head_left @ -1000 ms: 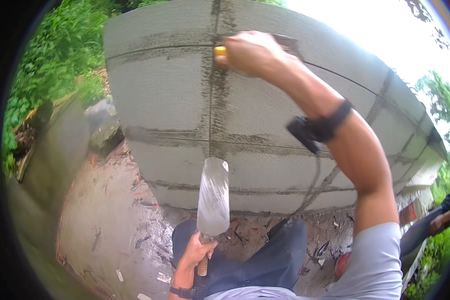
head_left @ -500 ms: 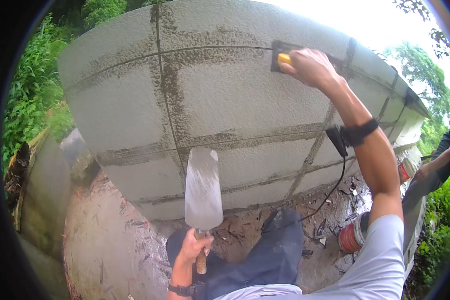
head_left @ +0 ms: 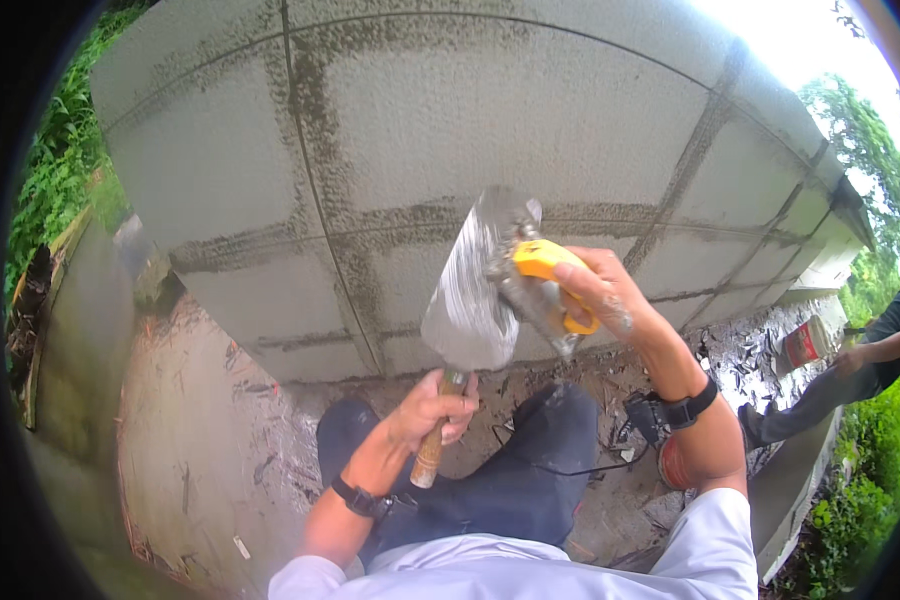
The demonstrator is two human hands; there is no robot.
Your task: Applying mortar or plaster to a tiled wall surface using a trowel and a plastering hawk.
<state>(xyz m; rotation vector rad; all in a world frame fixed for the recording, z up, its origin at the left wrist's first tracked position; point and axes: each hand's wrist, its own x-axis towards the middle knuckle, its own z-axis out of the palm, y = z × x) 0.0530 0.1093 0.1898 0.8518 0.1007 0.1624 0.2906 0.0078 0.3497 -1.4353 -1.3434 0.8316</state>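
Observation:
My left hand [head_left: 433, 410] is closed round the wooden handle [head_left: 427, 455] of a long metal trowel [head_left: 465, 300], whose blade points up. My right hand [head_left: 605, 290] grips the yellow handle [head_left: 540, 260] of a float, its metal plate [head_left: 548, 315] tilted against the trowel blade near its top. Grey paste shows where the two tools meet. Behind them is a grey panelled wall [head_left: 490, 120] with dark mortar smears along its grooves.
A co-worker [head_left: 880, 340] is at the far right near a red-and-white bucket [head_left: 800, 345]. Another red bucket [head_left: 675, 460] stands behind my right arm. Mossy slabs [head_left: 90, 340] line the left, greenery [head_left: 865, 470] the right. Scraps litter the concrete ground [head_left: 200, 420].
My right hand has come down off the upper wall with the float onto the trowel. My left hand has raised the trowel and tilted it to the right.

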